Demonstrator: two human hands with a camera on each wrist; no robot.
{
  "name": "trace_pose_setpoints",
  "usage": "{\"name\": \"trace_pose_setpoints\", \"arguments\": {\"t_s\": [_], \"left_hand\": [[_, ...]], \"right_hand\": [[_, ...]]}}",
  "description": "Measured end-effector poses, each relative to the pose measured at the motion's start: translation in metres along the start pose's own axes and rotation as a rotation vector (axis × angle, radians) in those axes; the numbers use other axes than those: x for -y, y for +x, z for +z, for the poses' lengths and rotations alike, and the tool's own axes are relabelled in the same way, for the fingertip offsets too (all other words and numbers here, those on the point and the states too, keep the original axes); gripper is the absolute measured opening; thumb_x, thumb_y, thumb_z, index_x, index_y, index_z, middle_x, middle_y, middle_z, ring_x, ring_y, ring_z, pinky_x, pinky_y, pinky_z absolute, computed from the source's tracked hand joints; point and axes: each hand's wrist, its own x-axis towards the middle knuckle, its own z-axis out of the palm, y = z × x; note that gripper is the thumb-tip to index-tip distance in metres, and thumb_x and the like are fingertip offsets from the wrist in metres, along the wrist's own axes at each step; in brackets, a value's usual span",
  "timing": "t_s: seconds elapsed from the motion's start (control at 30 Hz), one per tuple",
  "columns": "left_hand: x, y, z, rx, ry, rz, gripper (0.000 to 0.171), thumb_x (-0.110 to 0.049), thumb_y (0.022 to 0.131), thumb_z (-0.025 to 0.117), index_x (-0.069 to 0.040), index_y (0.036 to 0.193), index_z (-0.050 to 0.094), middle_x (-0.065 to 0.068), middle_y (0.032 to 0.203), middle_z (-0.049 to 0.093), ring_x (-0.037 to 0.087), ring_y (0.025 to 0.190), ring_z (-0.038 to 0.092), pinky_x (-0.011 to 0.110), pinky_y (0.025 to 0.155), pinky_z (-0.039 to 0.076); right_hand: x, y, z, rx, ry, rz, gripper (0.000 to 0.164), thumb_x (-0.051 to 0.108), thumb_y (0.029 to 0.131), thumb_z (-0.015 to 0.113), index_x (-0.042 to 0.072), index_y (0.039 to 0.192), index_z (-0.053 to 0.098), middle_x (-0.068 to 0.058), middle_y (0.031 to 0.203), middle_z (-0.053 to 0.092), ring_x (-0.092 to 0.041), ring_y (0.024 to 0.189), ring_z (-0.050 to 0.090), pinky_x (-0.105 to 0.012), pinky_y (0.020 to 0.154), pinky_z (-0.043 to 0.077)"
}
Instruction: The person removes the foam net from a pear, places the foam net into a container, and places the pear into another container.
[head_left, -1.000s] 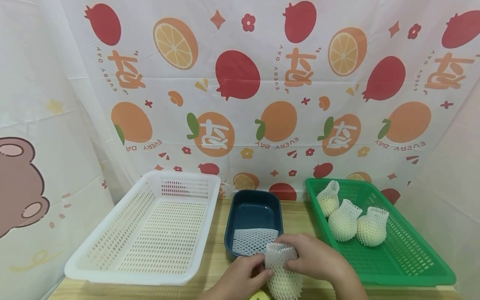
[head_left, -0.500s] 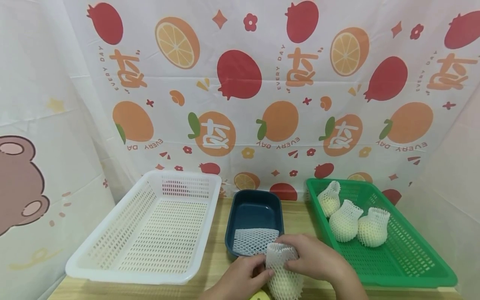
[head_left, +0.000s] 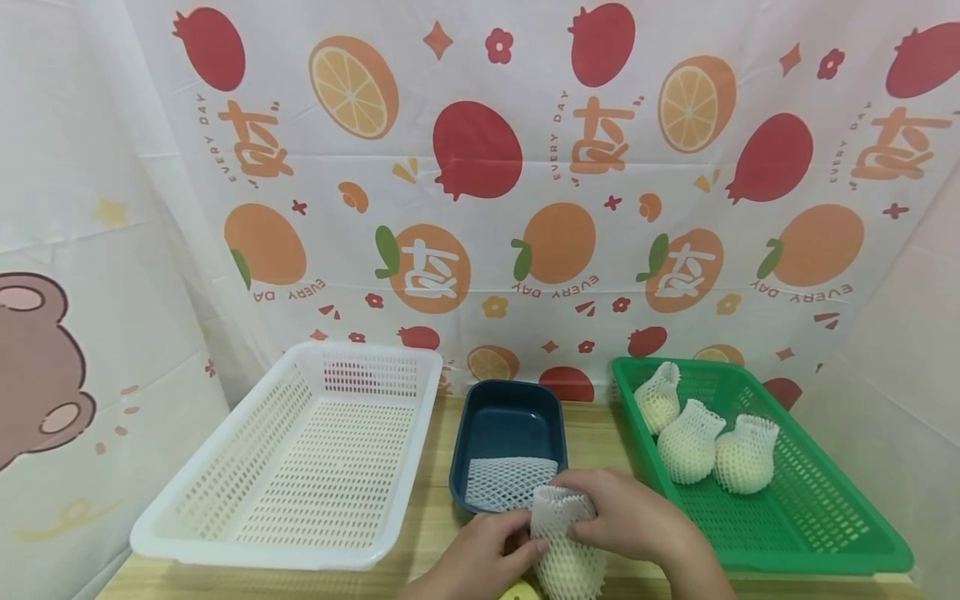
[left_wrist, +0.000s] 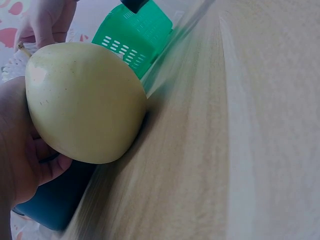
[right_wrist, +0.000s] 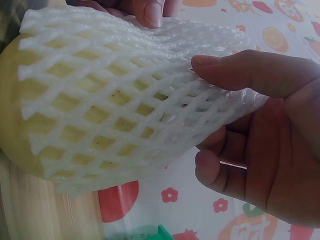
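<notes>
A pear in a white foam net sleeve point(head_left: 564, 521) is at the bottom centre of the head view, its bare lower end showing in the right wrist view. My right hand point(head_left: 626, 517) pinches the sleeve's upper part between thumb and fingers. From the other side, my left hand point(head_left: 487, 554) holds the sleeve's edge with thumb and fingertips. A bare pear point(left_wrist: 85, 102) with a short stem fills much of the left wrist view beside the left hand. Only a sliver of that pear point(head_left: 520, 592) shows in the head view.
Behind the hands stands a dark blue tray point(head_left: 512, 417) holding flat foam net sleeves point(head_left: 510, 482). On the right, a green basket point(head_left: 787, 542) contains three netted pears point(head_left: 686, 442). A white basket point(head_left: 322, 554) stands on the left. Printed cloth hangs behind the wooden table.
</notes>
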Motion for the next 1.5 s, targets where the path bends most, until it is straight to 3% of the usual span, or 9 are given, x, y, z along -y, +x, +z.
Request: {"name": "trace_pose_setpoints", "arguments": {"t_s": [0.3, 0.53, 0.7, 0.9, 1.07, 1.27, 1.4, 1.5], "left_hand": [[-0.0015, -0.0008, 0.0004, -0.012, 0.012, -0.001, 0.023, -0.035, 0.098, 0.059, -0.019, 0.083, 0.058, -0.016, 0.066, 0.05, -0.005, 0.056, 0.043, 0.016, 0.053, 0.039], [-0.0011, -0.0016, 0.0012, -0.044, 0.03, 0.021, 0.022, -0.035, 0.099, 0.059, -0.019, 0.083, 0.058, -0.016, 0.066, 0.05, -0.005, 0.056, 0.043, 0.016, 0.053, 0.04], [-0.0004, -0.0019, 0.0012, -0.075, 0.038, 0.05, 0.02, -0.034, 0.099, 0.059, -0.019, 0.086, 0.06, -0.016, 0.067, 0.051, -0.005, 0.056, 0.043, 0.016, 0.052, 0.04], [-0.0012, -0.0023, 0.0008, -0.114, 0.058, 0.073, 0.019, -0.034, 0.098, 0.06, -0.019, 0.086, 0.062, -0.016, 0.068, 0.051, -0.006, 0.058, 0.044, 0.015, 0.053, 0.041], [-0.0015, -0.0021, 0.0002, -0.155, 0.062, 0.092, 0.021, -0.035, 0.099, 0.059, -0.019, 0.085, 0.062, -0.015, 0.067, 0.051, -0.006, 0.058, 0.044, 0.015, 0.052, 0.041], [-0.0033, -0.0014, -0.0021, -0.214, -0.008, 0.063, 0.019, -0.036, 0.098, 0.06, -0.018, 0.093, 0.065, -0.012, 0.069, 0.053, -0.004, 0.06, 0.046, 0.017, 0.054, 0.043], [-0.0069, -0.0011, -0.0041, -0.255, -0.1, 0.007, 0.02, -0.037, 0.097, 0.061, -0.017, 0.095, 0.066, -0.008, 0.072, 0.056, -0.001, 0.062, 0.048, 0.018, 0.054, 0.043], [-0.0089, -0.0005, -0.0057, -0.286, -0.183, -0.034, 0.021, -0.035, 0.097, 0.062, -0.014, 0.097, 0.065, -0.004, 0.075, 0.06, 0.002, 0.065, 0.052, 0.019, 0.058, 0.046]], "right_hand": [[0.0003, -0.0002, -0.0015, -0.01, 0.02, -0.015, 0.037, 0.012, 0.081, 0.074, 0.021, 0.117, 0.068, 0.008, 0.11, 0.068, -0.007, 0.088, 0.058, -0.027, 0.072, 0.051], [0.0014, -0.0015, -0.003, -0.075, 0.048, -0.07, 0.035, 0.018, 0.085, 0.075, 0.021, 0.119, 0.067, 0.008, 0.108, 0.068, -0.004, 0.083, 0.057, -0.025, 0.07, 0.05], [0.0035, -0.0023, -0.0038, -0.105, 0.093, -0.057, 0.048, 0.023, 0.085, 0.077, 0.022, 0.129, 0.06, 0.005, 0.103, 0.066, -0.01, 0.075, 0.054, -0.025, 0.062, 0.049], [0.0042, -0.0025, -0.0048, -0.065, 0.136, -0.005, 0.061, 0.02, 0.08, 0.079, 0.023, 0.136, 0.055, -0.001, 0.121, 0.063, -0.017, 0.088, 0.058, -0.027, 0.069, 0.052], [0.003, -0.0022, -0.0052, -0.036, 0.176, 0.015, 0.062, 0.016, 0.078, 0.079, 0.019, 0.136, 0.056, -0.002, 0.116, 0.065, -0.018, 0.09, 0.059, -0.03, 0.07, 0.053], [0.001, -0.0028, -0.0057, -0.05, 0.177, -0.015, 0.061, 0.019, 0.079, 0.081, 0.02, 0.134, 0.055, 0.004, 0.11, 0.067, -0.014, 0.091, 0.062, -0.03, 0.074, 0.055], [0.0002, -0.003, -0.0065, -0.073, 0.148, -0.03, 0.06, 0.027, 0.081, 0.081, 0.024, 0.134, 0.053, 0.009, 0.11, 0.067, -0.012, 0.096, 0.063, -0.028, 0.077, 0.054], [0.001, -0.002, -0.0057, -0.114, 0.143, -0.028, 0.061, 0.029, 0.083, 0.079, 0.022, 0.137, 0.052, 0.005, 0.115, 0.068, -0.014, 0.1, 0.064, -0.028, 0.078, 0.054]]}}
